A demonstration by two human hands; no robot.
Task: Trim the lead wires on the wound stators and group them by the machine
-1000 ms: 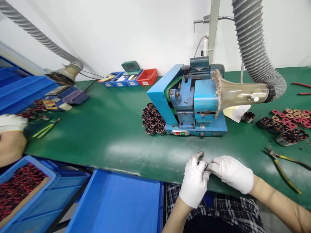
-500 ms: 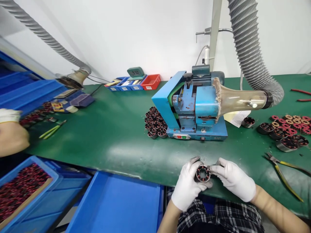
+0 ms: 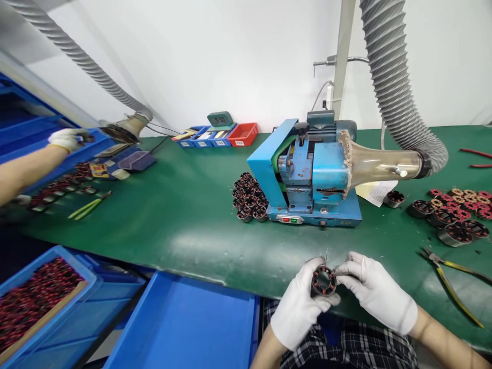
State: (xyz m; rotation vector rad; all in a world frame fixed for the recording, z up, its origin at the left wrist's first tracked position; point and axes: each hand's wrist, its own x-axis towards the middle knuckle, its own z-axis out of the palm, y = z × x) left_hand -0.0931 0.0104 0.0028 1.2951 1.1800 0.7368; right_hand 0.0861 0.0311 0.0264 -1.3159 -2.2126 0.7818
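The left hand (image 3: 295, 307) is holding thumb and fingers curled round a ring (image 3: 323, 292), and that ring is sitting in front of the machine (image 3: 330, 174), its opening facing us, its reddish coils showing! The right hand (image 3: 380, 292) is bringing bunched fingers right up beside the ring's rim; how tightly they are closing, or whether they are pinching anything, I'm not able to tell. Wider now: pliers (image 3: 434, 257) are lying in front and to the right of the machine, jaws apart, while coils (image 3: 461, 200) and metal cups (image 3: 455, 233) are crowding its right side. A hose (image 3: 395, 77) is rising there too, and paper (image 3: 374, 190) is poking out below the funnel (image 3: 384, 163). Over to the machine's left, a cluster of cups (image 3: 249, 197) is nestling close, and back beyond them a red bin (image 3: 243, 134) is standing by a clock (image 3: 220, 120). Well left of the machine, green cutters (image 3: 86, 207) are resting, and a co-worker's gloved hand (image 3: 65, 138) is hovering by blue trays (image 3: 34, 141)!
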